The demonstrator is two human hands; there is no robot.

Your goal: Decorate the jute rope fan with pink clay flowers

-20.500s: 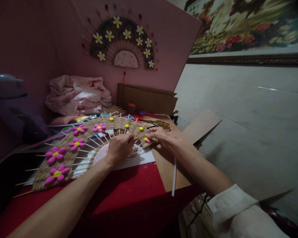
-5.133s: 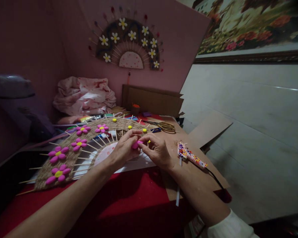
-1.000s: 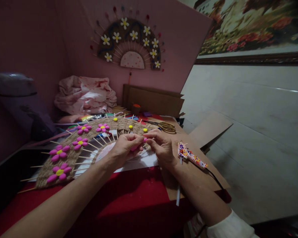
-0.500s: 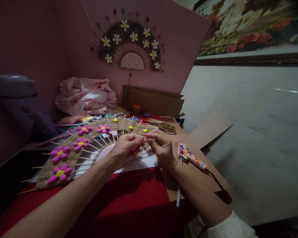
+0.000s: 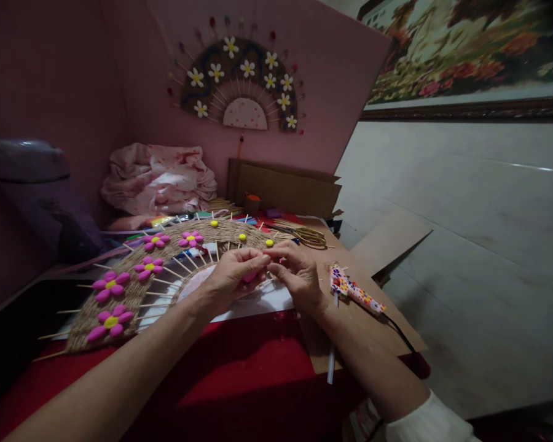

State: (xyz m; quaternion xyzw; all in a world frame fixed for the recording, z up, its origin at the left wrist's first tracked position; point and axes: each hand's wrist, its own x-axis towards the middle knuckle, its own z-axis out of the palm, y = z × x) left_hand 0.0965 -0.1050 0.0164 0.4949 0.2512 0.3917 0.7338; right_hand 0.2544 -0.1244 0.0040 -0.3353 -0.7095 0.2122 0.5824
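Observation:
My left hand [image 5: 240,270] is closed around a lump of pink modelling clay [image 5: 249,278], mostly covered by the fingers. The fingertips of my right hand [image 5: 297,270] pinch together against the left thumb and forefinger, where a small bit of the clay seems to be. Both hands are above a half-round fan of wound twine [image 5: 85,319] with thin wooden sticks. On its left part lie pink clay flowers [image 5: 111,285] with yellow centres. Three bare yellow clay dots [image 5: 242,237] sit along its top, the last one beside my right fingers.
A flower-patterned glue gun [image 5: 357,294] with a cord lies on cardboard at right. Gold-handled scissors [image 5: 311,236] and sticks are behind my right hand. Bunched pink cloth [image 5: 161,178] and cardboard sheets [image 5: 286,186] stand at the back. A finished fan [image 5: 237,67] hangs on the wall.
My hands have drawn slightly closer, their fingertips now meeting. The small pink bit that showed between them is mostly hidden. The fan and the glue gun have not moved.

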